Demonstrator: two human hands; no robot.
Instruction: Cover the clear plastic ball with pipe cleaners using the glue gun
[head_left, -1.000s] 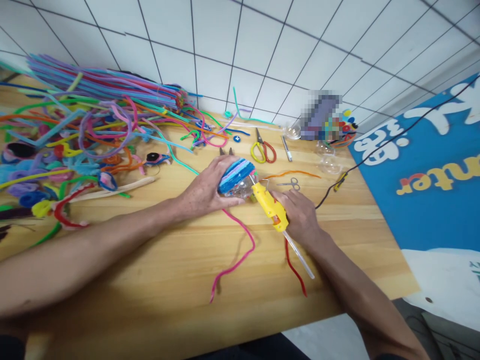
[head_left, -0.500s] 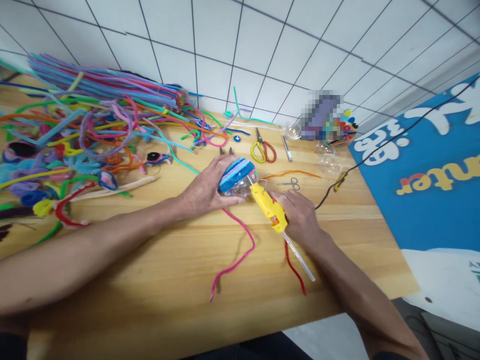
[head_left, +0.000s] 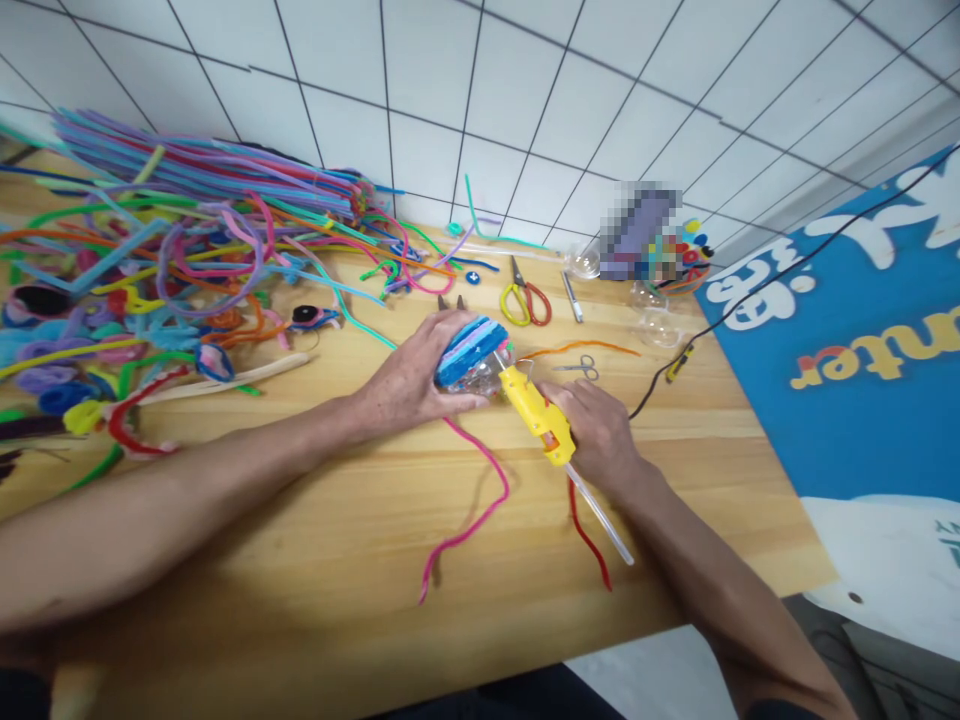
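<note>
My left hand (head_left: 420, 372) is wrapped round a clear ball (head_left: 474, 358) partly covered with blue, pink and purple fuzzy strips. My right hand (head_left: 596, 425) grips a yellow glue gun (head_left: 534, 408), its nozzle touching or very near the ball's right side. A clear glue stick (head_left: 604, 520) sticks out of the gun's rear. Below my left hand a pink pipe cleaner (head_left: 501, 478) trails over the wooden table (head_left: 337, 560). A red pipe cleaner (head_left: 581, 530) lies under the glue stick.
Pipe cleaners (head_left: 217, 180) and fuzzy pieces are heaped at the left. Beyond my hands are yellow-and-red scissors (head_left: 527, 303), small metal scissors (head_left: 586, 367), a pen-like tool (head_left: 572, 297) and clear domes (head_left: 658, 327). A black cable (head_left: 739, 308) crosses the right side.
</note>
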